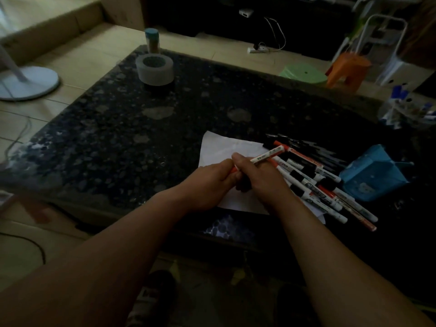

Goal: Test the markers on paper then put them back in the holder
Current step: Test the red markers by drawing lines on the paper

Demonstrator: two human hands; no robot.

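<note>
Worktop: a dark speckled stone worktop [118, 138] spreads beneath the fingers and well beyond them.
Paper: a white sheet of paper [219, 147] lies flat directly under the fingers, with its far corner showing beyond them.
Holder: a blue plastic holder [372, 178] sits well to the right of the fingers, past the heap, and no marker shows inside it.
Heap: a loose heap of white-barrelled markers with black and orange caps [313, 182] lies just right of the fingers and overlaps the paper's right edge.
Left hand: the left hand [207, 182] pinches the orange end of one marker with its fingers.
Right hand: the right hand [257, 178] has its fingers clenched round that marker's barrel.
Held marker: the white marker with orange ends [266, 156] slants up and to the right out of the right fingers, above the paper.
Cap: the light is too dim to tell whether the cap is seated or partly off.
Done: judged little, since every marker in sight is out of the holder.
Left: test this marker, work through the heap, then return them all to the holder.
</note>
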